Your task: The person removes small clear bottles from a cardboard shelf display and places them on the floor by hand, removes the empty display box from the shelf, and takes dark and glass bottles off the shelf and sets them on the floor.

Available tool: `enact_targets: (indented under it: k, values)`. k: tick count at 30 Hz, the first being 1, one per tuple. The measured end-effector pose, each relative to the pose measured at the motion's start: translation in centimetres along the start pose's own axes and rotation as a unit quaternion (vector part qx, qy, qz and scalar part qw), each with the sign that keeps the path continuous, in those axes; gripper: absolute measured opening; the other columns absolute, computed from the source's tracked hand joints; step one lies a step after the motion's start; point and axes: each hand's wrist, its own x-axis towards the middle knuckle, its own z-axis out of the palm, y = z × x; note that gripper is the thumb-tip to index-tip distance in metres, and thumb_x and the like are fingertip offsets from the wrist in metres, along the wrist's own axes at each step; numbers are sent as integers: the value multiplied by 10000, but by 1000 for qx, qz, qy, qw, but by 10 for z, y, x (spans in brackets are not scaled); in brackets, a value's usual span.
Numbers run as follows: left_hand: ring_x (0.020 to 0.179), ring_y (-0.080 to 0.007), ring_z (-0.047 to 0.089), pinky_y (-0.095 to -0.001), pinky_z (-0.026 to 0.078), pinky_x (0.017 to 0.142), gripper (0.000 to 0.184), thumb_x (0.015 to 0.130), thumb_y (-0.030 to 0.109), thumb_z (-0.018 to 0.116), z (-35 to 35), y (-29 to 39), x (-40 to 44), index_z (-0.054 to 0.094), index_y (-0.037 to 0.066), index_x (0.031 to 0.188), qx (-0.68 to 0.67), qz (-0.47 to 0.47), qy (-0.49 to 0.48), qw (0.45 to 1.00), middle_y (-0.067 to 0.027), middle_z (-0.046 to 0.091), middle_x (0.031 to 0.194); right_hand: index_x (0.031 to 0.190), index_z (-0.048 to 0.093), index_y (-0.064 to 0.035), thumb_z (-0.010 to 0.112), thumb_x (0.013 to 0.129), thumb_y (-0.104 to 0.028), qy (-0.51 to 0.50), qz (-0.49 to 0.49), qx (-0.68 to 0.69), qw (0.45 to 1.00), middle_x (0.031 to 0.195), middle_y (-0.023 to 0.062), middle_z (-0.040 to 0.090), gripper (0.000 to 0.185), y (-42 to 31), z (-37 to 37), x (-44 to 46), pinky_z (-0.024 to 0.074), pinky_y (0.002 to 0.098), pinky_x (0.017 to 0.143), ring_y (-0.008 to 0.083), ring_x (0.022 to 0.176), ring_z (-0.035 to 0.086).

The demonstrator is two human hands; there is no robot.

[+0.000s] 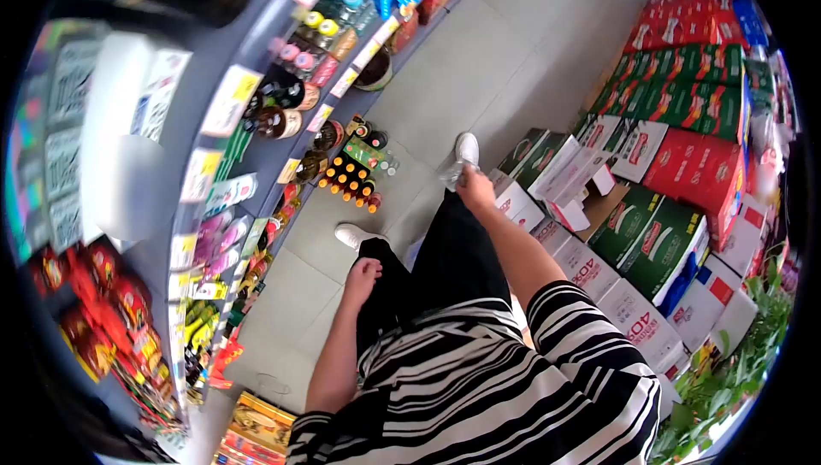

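My right hand [475, 189] is closed on a small piece of clear, crumpled-looking plastic [451, 176], held out above my right white shoe [466, 149]. What kind of plastic item it is, I cannot make out. Beside my left thigh hangs my left hand [365, 274], fingers curled in, with nothing visible in them. Between the shelf and my feet, a group of dark bottles with orange caps [349, 179] stands on the floor. Next to them are a green pack [365, 152] and a few small clear bottles [390, 163].
Along my left runs a store shelf [224, 110] with bottles and price tags. Stacked cartons line the right, including an opened white box [571, 176] and a green carton [647, 230]. Leafy plants [727, 379] stand at lower right. Grey floor tiles [513, 46] stretch ahead.
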Motion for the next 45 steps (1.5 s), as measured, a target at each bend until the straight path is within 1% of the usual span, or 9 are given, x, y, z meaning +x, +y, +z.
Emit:
enact_targets:
  k: [2, 5, 7, 8, 11, 17, 24, 39, 45]
  values:
    - [795, -179, 621, -303, 479, 736, 220, 903, 214, 479, 5, -32, 13, 593, 37, 963, 115, 51, -5, 992, -92, 639, 837, 999, 494, -101, 637, 716, -195, -43, -6, 4, 999, 898, 190, 590, 331, -11, 34, 12, 477, 471, 740, 389, 844, 585]
    - [859, -342, 598, -388, 477, 739, 181, 859, 204, 509, 11, -43, 11, 592, 58, 927, 305, 53, 26, 951, -174, 624, 890, 1067, 477, -120, 621, 745, -189, -117, 7, 7, 993, 948, 207, 563, 360, -9, 95, 25, 494, 450, 727, 385, 838, 593]
    - [825, -352, 584, -426, 474, 716, 174, 817, 186, 522, 3, -93, 26, 603, 58, 904, 419, 112, 33, 900, -165, 615, 858, 1123, 471, -136, 613, 757, -183, -149, 10, 3, 989, 962, 200, 560, 396, -2, 137, 38, 499, 446, 732, 376, 848, 597]
    - [838, -342, 577, -437, 465, 730, 170, 793, 187, 540, 0, -103, 30, 614, 73, 894, 475, 65, 9, 878, -141, 612, 874, 1135, 469, -140, 611, 759, -180, -155, 18, 3, 988, 972, 196, 557, 403, 3, 156, 45, 500, 445, 733, 375, 852, 596]
    - [1058, -287, 480, -490, 361, 898, 165, 756, 209, 573, 2, -117, 33, 617, 111, 882, 535, 121, 65, 833, -91, 545, 1088, 1157, 465, -148, 602, 767, -172, -173, 35, 10, 984, 996, 188, 548, 414, 19, 216, 57, 501, 445, 736, 371, 865, 594]
    - [1257, -308, 310, -652, 221, 946, 235, 754, 249, 585, -1, -128, 72, 551, 98, 930, 656, 25, 18, 754, -114, 416, 1291, 1139, 483, -157, 590, 773, -172, -158, 80, 30, 984, 986, 178, 539, 382, 49, 319, 93, 501, 443, 735, 367, 862, 592]
    - [1276, -321, 282, -740, 189, 884, 253, 767, 274, 581, -1, -138, 100, 537, 79, 923, 710, -7, 36, 704, -76, 414, 1296, 1097, 503, -147, 599, 758, -164, -128, 94, 54, 986, 977, 174, 538, 353, 53, 392, 105, 504, 445, 718, 364, 847, 590]
    - [1274, -334, 278, -750, 140, 901, 164, 753, 162, 537, -18, -141, 116, 545, 98, 904, 716, -27, 34, 697, -62, 418, 1291, 1108, 470, -143, 588, 762, -142, -122, 97, 83, 984, 1015, 183, 521, 366, 36, 429, 132, 500, 463, 740, 372, 886, 581]
    - [1294, -325, 244, -750, 83, 919, 180, 776, 239, 550, -24, -153, 118, 551, 115, 906, 728, -12, 43, 684, -56, 396, 1325, 1124, 463, -136, 591, 763, -131, -126, 87, 95, 984, 1037, 185, 514, 382, 34, 437, 136, 498, 460, 749, 379, 891, 576]
